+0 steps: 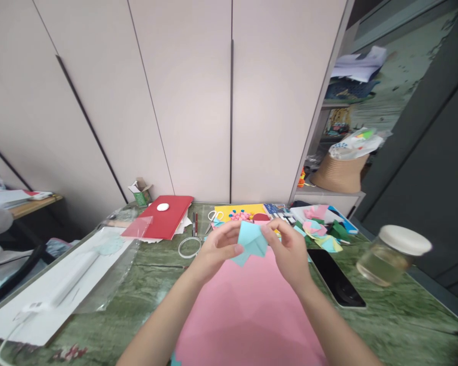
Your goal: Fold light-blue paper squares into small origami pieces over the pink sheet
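Both hands hold a light-blue folded paper point(254, 240) up above a large pink sheet point(252, 310). My left hand point(219, 246) pinches its left side, with the thumb in front and the fingers behind. On the right edge, my right hand point(286, 246) grips the paper between thumb and fingers. Creases and overlapping flaps show on the front of the paper; its back is hidden. Behind the hands lie white-handled scissors point(216, 215), a yellow sheet point(248, 208) and a heap of small pink pieces point(241, 216), partly covered by the hands.
A black phone point(336, 277) and a lidded glass jar point(393, 254) stand to the right, near folded coloured papers point(322, 230). To the left are a roll of tape point(190, 247), a red folder point(164, 216), a small box point(140, 192) and a plastic sleeve point(114, 269). Cupboard doors point(183, 101) rise behind.
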Demonstrator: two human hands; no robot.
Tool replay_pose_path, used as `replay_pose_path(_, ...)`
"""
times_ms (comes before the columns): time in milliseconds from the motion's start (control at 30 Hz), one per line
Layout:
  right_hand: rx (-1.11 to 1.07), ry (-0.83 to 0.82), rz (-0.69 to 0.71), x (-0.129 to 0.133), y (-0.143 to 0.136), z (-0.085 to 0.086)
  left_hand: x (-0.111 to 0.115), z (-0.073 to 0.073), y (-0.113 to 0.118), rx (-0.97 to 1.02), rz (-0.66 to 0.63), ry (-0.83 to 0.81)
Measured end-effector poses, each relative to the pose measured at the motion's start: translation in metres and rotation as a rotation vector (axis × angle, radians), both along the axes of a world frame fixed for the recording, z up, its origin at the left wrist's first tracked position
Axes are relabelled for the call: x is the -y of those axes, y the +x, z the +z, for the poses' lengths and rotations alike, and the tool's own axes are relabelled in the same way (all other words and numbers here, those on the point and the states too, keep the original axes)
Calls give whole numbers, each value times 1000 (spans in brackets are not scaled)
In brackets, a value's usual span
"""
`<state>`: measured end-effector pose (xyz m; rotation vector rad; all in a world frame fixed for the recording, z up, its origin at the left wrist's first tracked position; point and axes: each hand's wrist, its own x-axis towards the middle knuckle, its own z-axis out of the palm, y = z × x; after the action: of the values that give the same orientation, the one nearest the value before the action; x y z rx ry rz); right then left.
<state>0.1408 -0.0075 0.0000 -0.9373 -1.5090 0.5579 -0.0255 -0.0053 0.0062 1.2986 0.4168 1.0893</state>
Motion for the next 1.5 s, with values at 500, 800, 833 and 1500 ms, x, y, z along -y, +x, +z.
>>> replay_pose_path(500, 455, 336, -261, -1, 1, -3, 2, -2, -2, -165, 129, 109)
replay_pose_path(800, 450, 183, -121, 1, -1, -2, 4, -2, 3, -217, 290, 131)
replay_pose_path(833, 447, 161, -117, 2, -2, -1, 4, -1, 3, -227, 306, 135)
replay_pose_path(1500, 87, 2, 7, 3, 0, 2, -1, -4, -2, -92, 224, 28)
